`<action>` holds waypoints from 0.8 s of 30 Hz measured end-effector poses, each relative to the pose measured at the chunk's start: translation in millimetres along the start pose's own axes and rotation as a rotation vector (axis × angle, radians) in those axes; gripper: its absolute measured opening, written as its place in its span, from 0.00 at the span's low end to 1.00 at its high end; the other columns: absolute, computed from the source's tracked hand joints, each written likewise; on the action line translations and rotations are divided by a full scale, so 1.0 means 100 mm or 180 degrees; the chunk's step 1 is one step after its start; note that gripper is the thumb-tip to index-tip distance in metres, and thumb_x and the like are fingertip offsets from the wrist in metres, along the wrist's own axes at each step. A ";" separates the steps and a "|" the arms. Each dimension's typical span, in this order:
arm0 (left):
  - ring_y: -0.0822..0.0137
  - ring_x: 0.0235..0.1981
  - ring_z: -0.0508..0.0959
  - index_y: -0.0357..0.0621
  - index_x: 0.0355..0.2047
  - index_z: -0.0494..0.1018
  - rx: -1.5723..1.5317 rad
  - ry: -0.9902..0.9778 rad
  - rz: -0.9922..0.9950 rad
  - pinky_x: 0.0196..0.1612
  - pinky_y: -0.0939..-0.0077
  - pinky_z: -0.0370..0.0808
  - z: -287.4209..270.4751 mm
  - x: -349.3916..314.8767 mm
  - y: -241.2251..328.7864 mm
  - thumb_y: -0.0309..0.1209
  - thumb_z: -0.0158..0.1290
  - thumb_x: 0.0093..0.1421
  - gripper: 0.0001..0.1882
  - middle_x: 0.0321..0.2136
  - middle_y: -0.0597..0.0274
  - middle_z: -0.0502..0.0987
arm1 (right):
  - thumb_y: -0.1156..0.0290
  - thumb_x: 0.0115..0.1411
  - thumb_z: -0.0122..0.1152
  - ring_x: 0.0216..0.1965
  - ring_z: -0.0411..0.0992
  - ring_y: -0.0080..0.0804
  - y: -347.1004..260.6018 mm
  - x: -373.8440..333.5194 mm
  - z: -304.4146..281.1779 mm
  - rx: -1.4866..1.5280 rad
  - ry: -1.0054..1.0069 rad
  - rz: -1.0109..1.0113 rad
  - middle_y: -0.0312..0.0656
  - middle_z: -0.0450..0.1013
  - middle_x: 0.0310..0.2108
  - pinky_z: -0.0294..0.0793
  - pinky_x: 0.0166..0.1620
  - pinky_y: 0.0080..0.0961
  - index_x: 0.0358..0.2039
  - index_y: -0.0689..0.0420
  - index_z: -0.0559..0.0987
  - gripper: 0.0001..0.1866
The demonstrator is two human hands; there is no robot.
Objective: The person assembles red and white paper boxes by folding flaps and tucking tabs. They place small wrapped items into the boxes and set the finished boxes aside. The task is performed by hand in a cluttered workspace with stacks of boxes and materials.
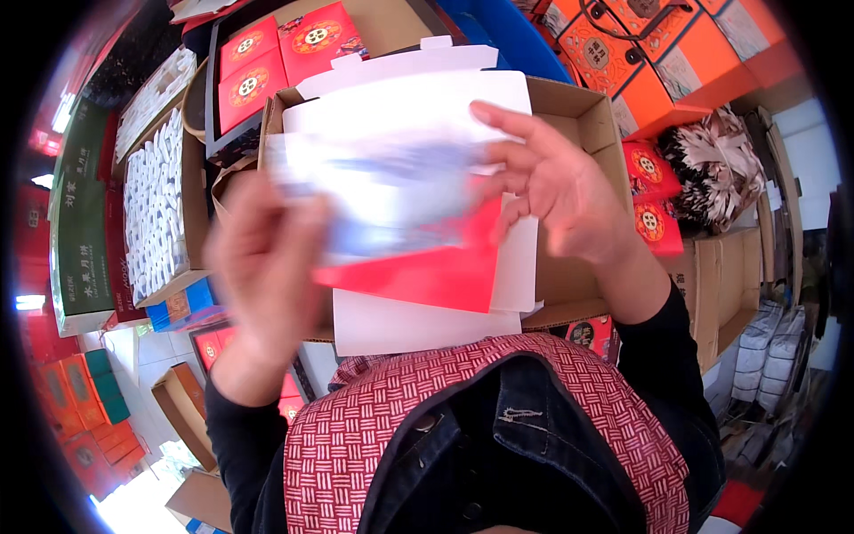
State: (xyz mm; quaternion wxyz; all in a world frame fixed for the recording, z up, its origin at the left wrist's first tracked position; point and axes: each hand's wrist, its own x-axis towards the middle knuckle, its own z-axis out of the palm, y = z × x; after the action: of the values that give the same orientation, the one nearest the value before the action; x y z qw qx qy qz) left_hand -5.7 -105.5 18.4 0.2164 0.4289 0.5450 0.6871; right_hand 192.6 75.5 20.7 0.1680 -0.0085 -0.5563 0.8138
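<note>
A translucent, whitish packet with blue-grey patches (391, 191), blurred by motion, is held up in front of me. My left hand (267, 258), also blurred, pinches it at its left edge. Beside the packet's right edge, my right hand (565, 182) has its fingers apart; whether the fingertips touch it I cannot tell. Below the packet shows a flat red sheet or box panel (427, 283). Under that lies a white unfolded carton blank (400, 98) with tabs, resting over an open brown cardboard box (587, 125).
Red boxes with round emblems (316, 37) sit in a tray at the upper left. On the left stands a carton of white packets (160, 200). Orange gift boxes (605, 58) are stacked at the upper right, above a bundle of brownish bags (716, 165).
</note>
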 end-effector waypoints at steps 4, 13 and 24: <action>0.55 0.59 0.65 0.41 0.56 0.61 0.0511 -0.1790 0.0531 0.58 0.60 0.63 0.31 0.13 -0.08 0.46 0.67 0.44 0.43 0.56 0.48 0.64 | 0.77 0.54 0.64 0.38 0.74 0.23 -0.10 -0.29 0.14 -0.0497 0.0987 0.0275 0.41 0.74 0.41 0.77 0.34 0.18 0.51 0.63 0.69 0.24; 0.43 0.66 0.48 0.50 0.66 0.49 0.2716 -0.3065 0.0121 0.64 0.43 0.47 -0.16 0.43 -0.29 0.60 0.70 0.18 0.73 0.64 0.43 0.50 | 0.68 0.60 0.59 0.29 0.72 0.21 -0.07 -0.77 -0.27 -0.1505 0.1561 0.1611 0.41 0.73 0.37 0.73 0.29 0.17 0.50 0.64 0.68 0.21; 0.42 0.61 0.56 0.52 0.65 0.54 0.3705 -0.2817 0.0378 0.62 0.47 0.49 -0.24 0.26 -0.32 0.67 0.66 0.19 0.70 0.60 0.41 0.56 | 0.61 0.61 0.57 0.26 0.71 0.26 -0.08 -0.64 -0.45 -0.2832 0.1624 0.2537 0.42 0.72 0.22 0.70 0.32 0.23 0.26 0.65 0.74 0.17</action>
State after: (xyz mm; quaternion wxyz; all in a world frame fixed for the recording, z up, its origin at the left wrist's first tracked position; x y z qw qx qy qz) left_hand -45.0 -89.3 -2.8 0.1158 0.7407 0.6592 0.0594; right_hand 264.4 100.4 0.2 -0.0396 -0.4762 -0.7370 0.4780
